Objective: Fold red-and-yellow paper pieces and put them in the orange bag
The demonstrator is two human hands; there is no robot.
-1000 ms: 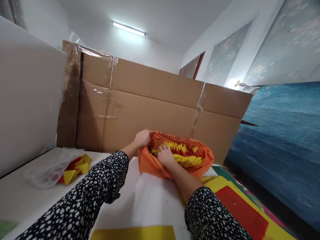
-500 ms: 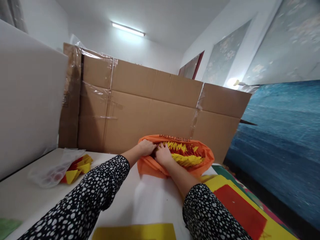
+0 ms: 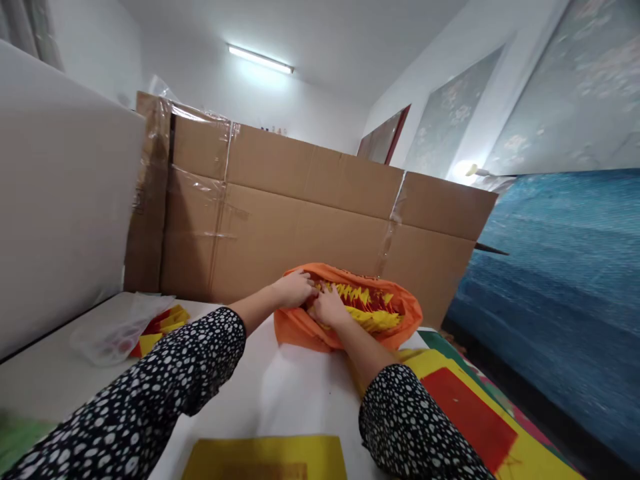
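An orange plastic bag (image 3: 305,337) stands on the white table with its mouth open towards me. Inside it a row of folded yellow-and-red paper pieces (image 3: 373,320) is packed close together. My left hand (image 3: 295,289) reaches over the bag's left rim, fingers stretched and a little apart, tips inside the mouth. Beside it my right hand (image 3: 330,307) is in the bag at the left end of the row, fingers curled against the folded pieces. Its fingertips are partly hidden.
A clear plastic bag (image 3: 107,340) with folded red-and-yellow pieces (image 3: 170,320) lies on the left. Yellow paper (image 3: 265,457) sits at the near edge. Red paper (image 3: 470,413) lies over yellow sheets at the right. A tall cardboard panel (image 3: 305,220) stands behind the bag.
My left hand has loosened from the bag's rim, its fingers now stretched over the opening. The right hand stays at the row's left end. The view has shifted slightly.
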